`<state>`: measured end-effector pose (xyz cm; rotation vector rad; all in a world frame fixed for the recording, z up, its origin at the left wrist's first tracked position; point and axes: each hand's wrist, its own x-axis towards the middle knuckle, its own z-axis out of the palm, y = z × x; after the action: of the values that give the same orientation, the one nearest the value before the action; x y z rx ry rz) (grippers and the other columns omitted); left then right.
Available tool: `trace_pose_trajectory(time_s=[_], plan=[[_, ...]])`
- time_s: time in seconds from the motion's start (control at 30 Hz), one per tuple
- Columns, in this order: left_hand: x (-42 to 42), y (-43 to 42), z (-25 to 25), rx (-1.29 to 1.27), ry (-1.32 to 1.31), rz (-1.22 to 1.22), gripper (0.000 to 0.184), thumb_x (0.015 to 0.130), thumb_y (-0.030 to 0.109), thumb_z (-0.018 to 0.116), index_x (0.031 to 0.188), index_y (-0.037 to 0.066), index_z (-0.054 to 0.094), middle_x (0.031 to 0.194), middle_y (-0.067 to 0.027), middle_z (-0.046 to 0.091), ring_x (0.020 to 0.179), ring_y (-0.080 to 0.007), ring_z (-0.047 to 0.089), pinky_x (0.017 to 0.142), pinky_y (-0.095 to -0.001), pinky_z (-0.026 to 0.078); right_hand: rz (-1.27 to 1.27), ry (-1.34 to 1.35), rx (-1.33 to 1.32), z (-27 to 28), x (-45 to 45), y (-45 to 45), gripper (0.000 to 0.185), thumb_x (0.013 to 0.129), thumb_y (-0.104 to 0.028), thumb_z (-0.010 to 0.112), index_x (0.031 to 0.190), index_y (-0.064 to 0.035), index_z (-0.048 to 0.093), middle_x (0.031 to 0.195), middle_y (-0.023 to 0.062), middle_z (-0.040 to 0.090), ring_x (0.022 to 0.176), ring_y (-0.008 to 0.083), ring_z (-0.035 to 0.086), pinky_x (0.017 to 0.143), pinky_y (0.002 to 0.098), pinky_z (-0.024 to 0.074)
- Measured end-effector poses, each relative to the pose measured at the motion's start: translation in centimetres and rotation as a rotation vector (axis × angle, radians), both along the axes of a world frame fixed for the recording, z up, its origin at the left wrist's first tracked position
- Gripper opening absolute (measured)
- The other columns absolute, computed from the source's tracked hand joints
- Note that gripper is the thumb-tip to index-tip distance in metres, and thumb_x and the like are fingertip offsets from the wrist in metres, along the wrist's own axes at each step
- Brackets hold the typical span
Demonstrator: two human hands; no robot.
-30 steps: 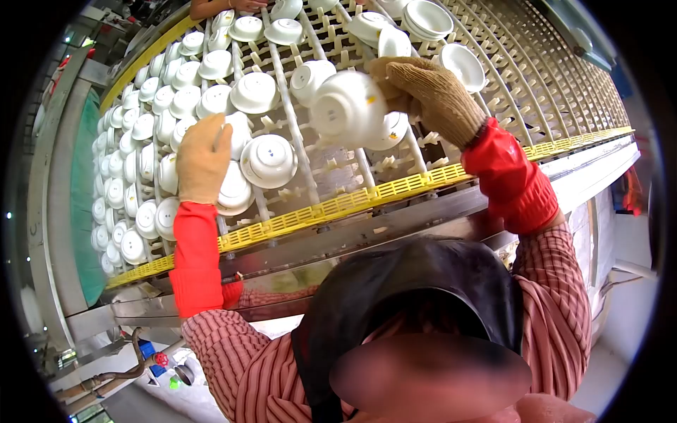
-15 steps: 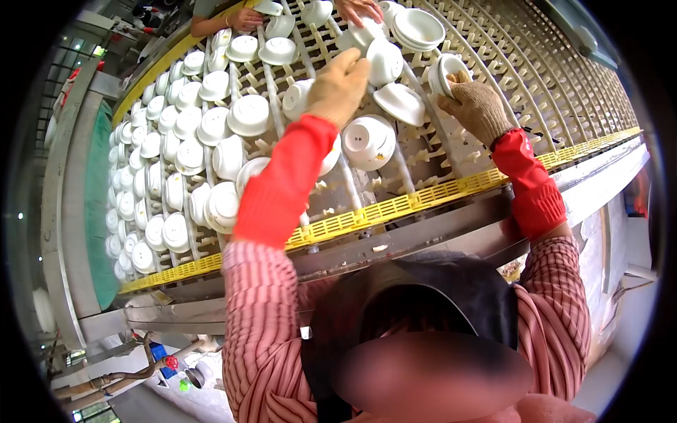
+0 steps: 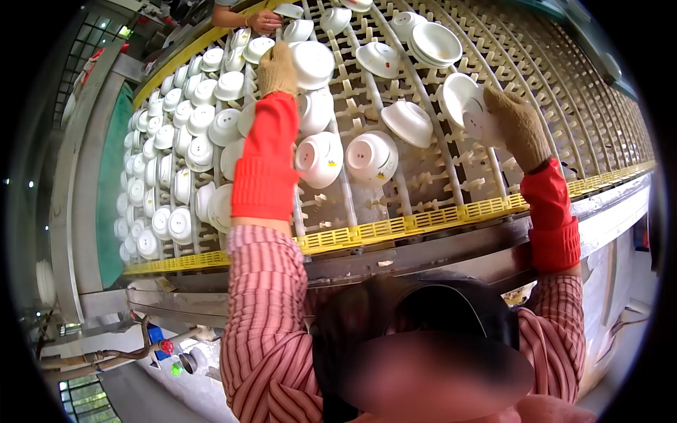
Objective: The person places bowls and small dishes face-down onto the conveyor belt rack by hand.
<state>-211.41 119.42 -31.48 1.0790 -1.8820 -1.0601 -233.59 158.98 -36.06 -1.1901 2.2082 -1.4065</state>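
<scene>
My left hand (image 3: 277,69), in a tan glove, grips the edge of a white bowl (image 3: 312,65) near the far part of the rack. My right hand (image 3: 517,123), gloved too, has its fingers round a blurred white bowl (image 3: 484,125), beside another white bowl (image 3: 458,97). Between my hands, bowls with small printed marks rest upside down or tilted on the pegs, among them one bowl (image 3: 371,158) and its neighbour (image 3: 319,159). Farther back lies a stack of upright bowls (image 3: 435,44).
Rows of upturned bowls (image 3: 201,151) fill the left of the pegged conveyor. A yellow edge strip (image 3: 412,223) runs along its near side, with a metal rail (image 3: 395,252) below. Another person's hand (image 3: 266,22) touches a small dish at the far left.
My left hand has moved left and away from me and now holds a bowl. My right hand has shifted right with a bowl. One hand of the other person has left the middle.
</scene>
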Motion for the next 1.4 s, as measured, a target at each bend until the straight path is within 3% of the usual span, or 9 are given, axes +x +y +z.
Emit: trace_pose_trajectory(time_s=[0.2,0.3,0.4,0.6,0.8,0.97,1.2,1.23,1.4], plan=[[5.7,-2.9,-2.6,-0.615,-0.858,-0.061,0.045,0.109,0.045,0.047,0.116,0.010,0.074,0.121,-0.0220,0.077,0.114,-0.0456,0.071,0.099,-0.0572,0.054,0.084,0.337,-0.238,5.4,2.0,-8.1,0.037,0.113,-0.036,0.063,0.133,-0.0057,0.068,0.106,0.0163,0.077,0.091,0.0266,0.079,0.080,0.0396,0.0647],[6.1,-1.5,-2.6,-0.644,-0.874,-0.071,0.042,0.109,0.043,0.050,0.117,0.010,0.075,0.116,-0.0215,0.078,0.111,-0.0452,0.072,0.098,-0.0578,0.055,0.177,-0.758,-0.312,6.0,3.7,-14.4,0.031,0.109,-0.026,0.068,0.132,-0.0058,0.069,0.114,0.0191,0.078,0.097,0.0281,0.079,0.082,0.0399,0.0651],[7.7,1.1,-1.0,-0.694,-0.858,-0.086,0.047,0.106,0.042,0.058,0.138,0.013,0.075,0.123,-0.0201,0.078,0.116,-0.0438,0.072,0.100,-0.0551,0.054,0.243,0.541,-0.041,3.2,2.4,-13.9,0.037,0.102,-0.032,0.075,0.121,-0.0017,0.066,0.107,0.0231,0.076,0.091,0.0331,0.079,0.077,0.0440,0.0648],[6.6,5.3,0.0,-0.889,-0.606,-0.161,0.036,0.098,0.037,0.075,0.111,0.004,0.077,0.100,-0.0179,0.079,0.097,-0.0416,0.074,0.087,-0.0553,0.055,0.113,0.987,0.048,-1.6,1.1,-6.2,0.049,0.100,-0.042,0.075,0.127,-0.0012,0.072,0.087,0.0197,0.076,0.084,0.0373,0.078,0.079,0.0471,0.0627],[-5.7,11.0,-0.3,-1.228,-0.217,-0.470,0.035,0.093,0.043,0.083,0.098,0.009,0.075,0.090,-0.0075,0.073,0.092,-0.0274,0.069,0.090,-0.0438,0.051,0.090,0.527,0.459,-0.7,-0.4,-2.7,0.054,0.107,-0.053,0.067,0.104,-0.0008,0.080,0.084,0.0198,0.076,0.078,0.0337,0.077,0.078,0.0500,0.0612],[-16.5,14.5,-3.1,-1.438,-0.712,-0.506,0.038,0.094,0.052,0.079,0.098,0.013,0.080,0.094,-0.0046,0.074,0.100,-0.0219,0.068,0.099,-0.0426,0.049,-0.063,0.063,0.334,-0.7,-3.0,-1.3,0.067,0.105,-0.064,0.065,0.108,0.0011,0.079,0.088,0.0201,0.075,0.084,0.0315,0.076,0.080,0.0445,0.0582],[-19.2,15.4,-3.1,-0.659,-0.822,-0.561,0.028,0.114,0.036,0.058,0.120,0.040,0.085,0.110,-0.0048,0.082,0.101,-0.0231,0.078,0.101,-0.0347,0.060,-0.081,-0.259,0.103,-0.5,-5.2,0.9,0.073,0.103,-0.066,0.065,0.128,0.0009,0.077,0.103,0.0126,0.080,0.088,0.0221,0.074,0.079,0.0374,0.0570],[-17.3,16.0,-0.8,-0.317,-0.584,-0.546,0.029,0.114,0.026,0.056,0.130,0.031,0.080,0.106,-0.0053,0.082,0.101,-0.0250,0.080,0.088,-0.0354,0.066,-0.074,-0.345,0.060,-1.5,-6.2,0.8,0.072,0.102,-0.065,0.067,0.129,0.0007,0.077,0.098,0.0116,0.078,0.084,0.0191,0.071,0.075,0.0352,0.0550],[-14.0,4.5,-2.7,-1.033,-0.395,-0.169,0.027,0.108,0.028,0.063,0.125,0.009,0.069,0.105,-0.0195,0.078,0.097,-0.0378,0.080,0.084,-0.0496,0.066,-0.067,-0.439,0.032,-5.1,-9.2,0.0,0.068,0.104,-0.063,0.065,0.120,0.0030,0.074,0.094,0.0086,0.074,0.079,0.0160,0.064,0.072,0.0347,0.0530]])
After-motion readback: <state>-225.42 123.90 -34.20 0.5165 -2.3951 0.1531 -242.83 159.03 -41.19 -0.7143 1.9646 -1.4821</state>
